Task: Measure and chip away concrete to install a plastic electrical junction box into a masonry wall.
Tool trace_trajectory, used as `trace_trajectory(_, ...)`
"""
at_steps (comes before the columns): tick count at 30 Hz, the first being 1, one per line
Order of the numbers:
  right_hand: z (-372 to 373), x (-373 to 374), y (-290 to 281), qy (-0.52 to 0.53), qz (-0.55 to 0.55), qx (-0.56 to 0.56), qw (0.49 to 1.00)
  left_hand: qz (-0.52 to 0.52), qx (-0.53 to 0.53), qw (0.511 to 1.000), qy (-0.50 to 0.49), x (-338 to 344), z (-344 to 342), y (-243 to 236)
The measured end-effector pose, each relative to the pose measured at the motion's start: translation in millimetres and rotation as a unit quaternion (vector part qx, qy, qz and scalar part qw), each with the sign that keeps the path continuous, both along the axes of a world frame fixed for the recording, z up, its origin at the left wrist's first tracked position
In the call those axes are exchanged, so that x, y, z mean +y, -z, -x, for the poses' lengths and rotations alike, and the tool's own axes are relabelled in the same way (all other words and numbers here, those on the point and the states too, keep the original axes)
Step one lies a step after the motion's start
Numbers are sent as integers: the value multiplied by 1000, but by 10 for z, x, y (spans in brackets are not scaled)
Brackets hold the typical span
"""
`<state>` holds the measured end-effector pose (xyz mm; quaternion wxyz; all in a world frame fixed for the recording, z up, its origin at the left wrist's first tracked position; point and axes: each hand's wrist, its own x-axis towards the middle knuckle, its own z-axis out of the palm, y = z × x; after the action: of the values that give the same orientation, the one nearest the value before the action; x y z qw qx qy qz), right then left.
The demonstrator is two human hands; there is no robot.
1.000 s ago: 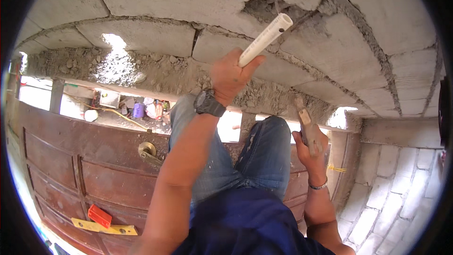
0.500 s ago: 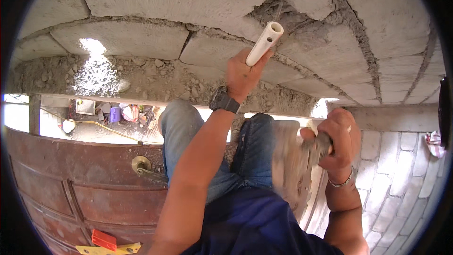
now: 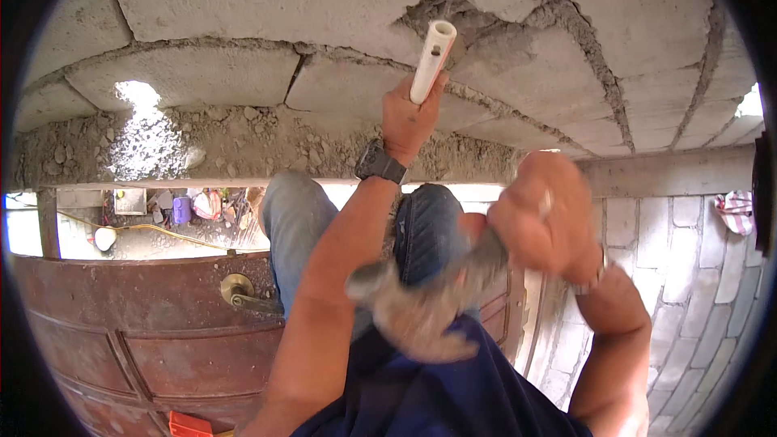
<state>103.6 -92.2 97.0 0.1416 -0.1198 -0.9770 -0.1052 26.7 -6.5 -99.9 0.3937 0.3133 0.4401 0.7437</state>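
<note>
My left hand point(image 3: 411, 117) is closed round a white plastic pipe point(image 3: 433, 57) with a small hole in its side; one open end faces up. Just beyond the pipe, the block wall point(image 3: 267, 0) has a rough broken-out cavity point(image 3: 461, 12). In my right hand point(image 3: 546, 214) is the dark handle of a claw hammer point(image 3: 421, 320), its head smeared by motion and hanging in front of my lap. The hammer is apart from the pipe.
A dusty ledge of rubble point(image 3: 267, 142) runs below the wall. At the left stands a brown panelled door point(image 3: 186, 291) with a brass lever handle point(image 3: 243, 291). An orange object point(image 3: 190, 425) lies at the lower left. Pale blocks point(image 3: 688, 275) line the right side.
My right hand has risen slightly and moved left, and the hammer head has swung left across my lap. My left hand still grips the pipe. The whole view has shifted a little.
</note>
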Motion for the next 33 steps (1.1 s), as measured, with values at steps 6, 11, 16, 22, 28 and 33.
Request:
trace_trajectory(6,-50,127,-38,204,-98,-98,969,-35,21,999,-8,-32,-12,8)
trace_trajectory(11,-82,154,-129,120,-149,-193,962,-7,-51,998,26,-17,-59,-44)
trace_trajectory(16,-122,114,-177,251,-81,-95,960,-46,-42,998,7,63,-87,-41)
trace_trajectory(22,167,-255,-207,30,14,-66,997,51,-62,990,112,-92,81,-192)
trace_trajectory(28,-52,-96,-133,126,22,-57,990,90,-37,991,87,-189,64,-236)
trace_trajectory(33,-179,-245,-49,162,37,-63,984,80,75,994,-25,-324,-85,-22)
